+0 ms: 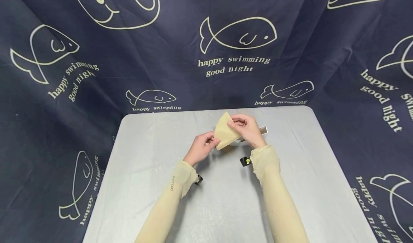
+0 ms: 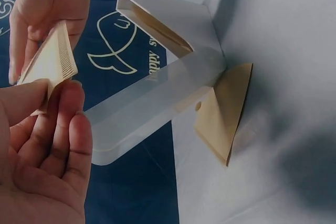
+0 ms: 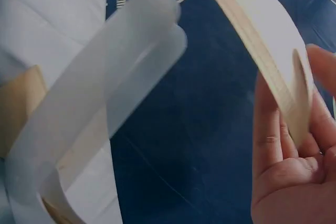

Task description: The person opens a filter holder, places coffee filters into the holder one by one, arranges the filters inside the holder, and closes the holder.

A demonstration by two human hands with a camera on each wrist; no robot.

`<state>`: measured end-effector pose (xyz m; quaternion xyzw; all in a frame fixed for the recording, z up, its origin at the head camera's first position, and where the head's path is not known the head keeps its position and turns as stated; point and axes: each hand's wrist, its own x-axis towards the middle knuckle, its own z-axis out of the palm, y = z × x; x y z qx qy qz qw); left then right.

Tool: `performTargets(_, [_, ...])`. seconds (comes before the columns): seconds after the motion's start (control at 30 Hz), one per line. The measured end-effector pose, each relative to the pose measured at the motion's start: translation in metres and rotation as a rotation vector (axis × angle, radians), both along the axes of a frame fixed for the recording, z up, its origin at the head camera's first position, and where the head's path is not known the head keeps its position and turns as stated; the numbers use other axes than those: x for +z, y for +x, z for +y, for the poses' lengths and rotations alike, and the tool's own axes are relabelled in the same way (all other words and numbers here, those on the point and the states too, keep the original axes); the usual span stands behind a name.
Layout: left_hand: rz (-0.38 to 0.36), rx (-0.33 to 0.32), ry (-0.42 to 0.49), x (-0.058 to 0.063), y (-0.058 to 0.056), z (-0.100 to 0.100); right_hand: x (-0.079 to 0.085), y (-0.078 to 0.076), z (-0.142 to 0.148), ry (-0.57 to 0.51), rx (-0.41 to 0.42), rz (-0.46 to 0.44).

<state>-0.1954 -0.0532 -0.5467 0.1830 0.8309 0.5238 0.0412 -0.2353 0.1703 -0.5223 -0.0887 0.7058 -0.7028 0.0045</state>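
In the head view, a cream cone coffee filter is held up between both hands above the far part of the table. My left hand pinches its lower left edge between thumb and fingers. The opposite side is held by my right hand. The left wrist view shows the crimped seam of the filter. Beyond the hands, a white box has an open end with brown paper inside, and a long translucent cover slants out from it. In the right wrist view, the filter bows outward.
A brown folded paper piece sits on the table against the box and cover. Black wrist camera mounts hang by both cuffs. The grey-white table ends at a dark blue fish-print curtain on the far side.
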Motion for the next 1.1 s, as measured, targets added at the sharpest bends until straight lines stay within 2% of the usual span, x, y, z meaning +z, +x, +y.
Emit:
performTargets(0.07, [-0.013, 0.002, 0.004, 0.0, 0.001, 0.0, -0.003, 0.001, -0.002, 0.021, 0.005, -0.014])
performTargets(0.17, [-0.02, 0.04, 0.023, -0.002, 0.001, 0.001, -0.005, 0.004, -0.004, -0.01, -0.041, -0.011])
performTargets(0.33, [0.014, 0.098, 0.115, -0.002, -0.002, 0.0, -0.002, 0.005, -0.005, -0.127, -0.175, 0.038])
performTargets(0.43, [0.042, 0.114, 0.174, 0.0, -0.003, 0.001, -0.002, 0.004, -0.006, -0.199, -0.218, 0.066])
performTargets(0.53, [0.056, 0.129, 0.208, 0.002, -0.005, 0.003, -0.005, 0.005, -0.009, -0.243, -0.229, 0.083])
performTargets(0.73, [0.051, 0.152, 0.233, 0.001, -0.007, 0.004, -0.01, 0.008, -0.015, -0.232, -0.198, 0.075])
performTargets(0.97, [0.086, 0.178, 0.197, 0.0, -0.008, 0.001, -0.006, 0.012, -0.006, -0.228, -0.139, 0.119])
performTargets(1.1, [0.116, 0.19, 0.16, 0.002, -0.009, -0.002, -0.003, 0.012, 0.013, -0.239, -0.186, 0.175])
